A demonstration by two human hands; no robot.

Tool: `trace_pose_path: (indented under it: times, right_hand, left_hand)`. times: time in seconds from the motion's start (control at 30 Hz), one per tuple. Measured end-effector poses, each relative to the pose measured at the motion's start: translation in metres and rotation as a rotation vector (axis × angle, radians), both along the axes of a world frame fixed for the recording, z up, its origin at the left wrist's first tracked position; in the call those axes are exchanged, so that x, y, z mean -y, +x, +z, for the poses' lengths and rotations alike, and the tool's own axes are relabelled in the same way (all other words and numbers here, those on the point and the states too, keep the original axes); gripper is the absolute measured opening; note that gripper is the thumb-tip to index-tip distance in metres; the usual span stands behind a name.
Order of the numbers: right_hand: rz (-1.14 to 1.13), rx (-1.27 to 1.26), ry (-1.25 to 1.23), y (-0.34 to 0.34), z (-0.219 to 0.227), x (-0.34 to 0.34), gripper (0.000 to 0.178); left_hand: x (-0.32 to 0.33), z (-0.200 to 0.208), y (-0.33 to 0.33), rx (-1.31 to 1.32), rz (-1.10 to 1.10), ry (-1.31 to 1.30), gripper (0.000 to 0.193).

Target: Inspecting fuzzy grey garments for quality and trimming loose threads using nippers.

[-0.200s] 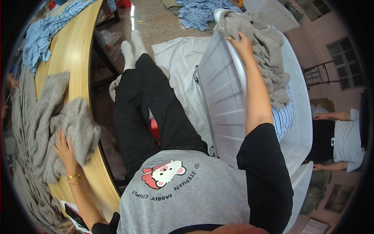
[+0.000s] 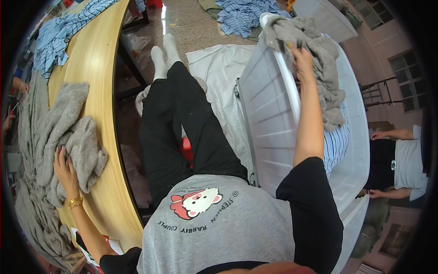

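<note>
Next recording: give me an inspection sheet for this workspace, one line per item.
Surface: curved wooden table, partly bare.
Job's things: grey cloths piled on the table; grey cloth draped in the white plastic bin, over blue-striped fabric.
Clutter: blue-striped cloth on the table's far end; more striped fabric on the floor; white sheet under the bin.
Grippers: left hand flat on the table pile; right hand gripping the bin's grey cloth.
Cables: nothing seen.
Surroundings: another person stands beyond the bin.
</note>
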State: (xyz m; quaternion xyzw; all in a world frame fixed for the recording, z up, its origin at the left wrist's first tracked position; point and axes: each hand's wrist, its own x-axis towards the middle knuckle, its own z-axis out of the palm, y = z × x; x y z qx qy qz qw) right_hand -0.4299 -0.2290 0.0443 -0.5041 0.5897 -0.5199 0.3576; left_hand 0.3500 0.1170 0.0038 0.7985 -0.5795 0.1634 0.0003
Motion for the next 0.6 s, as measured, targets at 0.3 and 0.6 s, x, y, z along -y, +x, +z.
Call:
trace_pose_path:
  times: [0.3, 0.6]
  right_hand:
    - [0.43, 0.508, -0.204, 0.067, 0.082, -0.104, 0.025]
    - [0.359, -0.809, -0.746, 0.039, -0.029, -0.15, 0.052]
  left_hand:
    - [0.126, 0.04, -0.274, -0.862, -0.81, -0.35, 0.03]
    - [0.228, -0.007, -0.528, -2.468, -0.868, 0.097, 0.073]
